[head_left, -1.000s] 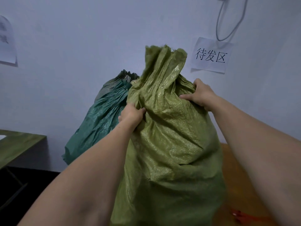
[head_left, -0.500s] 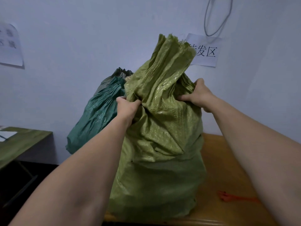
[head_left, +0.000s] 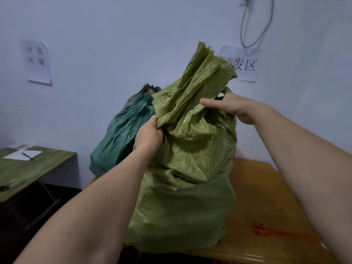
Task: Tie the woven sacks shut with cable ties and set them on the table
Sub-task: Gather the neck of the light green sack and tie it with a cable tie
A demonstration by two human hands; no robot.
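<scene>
Upright near the front edge of the wooden desk (head_left: 257,187) stands the light green woven sack (head_left: 186,168), its gathered mouth fanning up and to the right, with no tie around its neck. Behind it to the left, a dark green sack (head_left: 122,138) leans against the wall, touching it. A second, green desk (head_left: 28,172) stands well apart on the left.

The left hand (head_left: 148,138) grips a bunch of folds on the left side of the light sack's neck, fingers curled tight. The right hand (head_left: 234,107) rests on the right side, its fingers (head_left: 209,101) straight across the front and the thumb raised behind the neck.

An orange cable tie (head_left: 270,231) lies on the wooden desk, to the right of the sack.
</scene>
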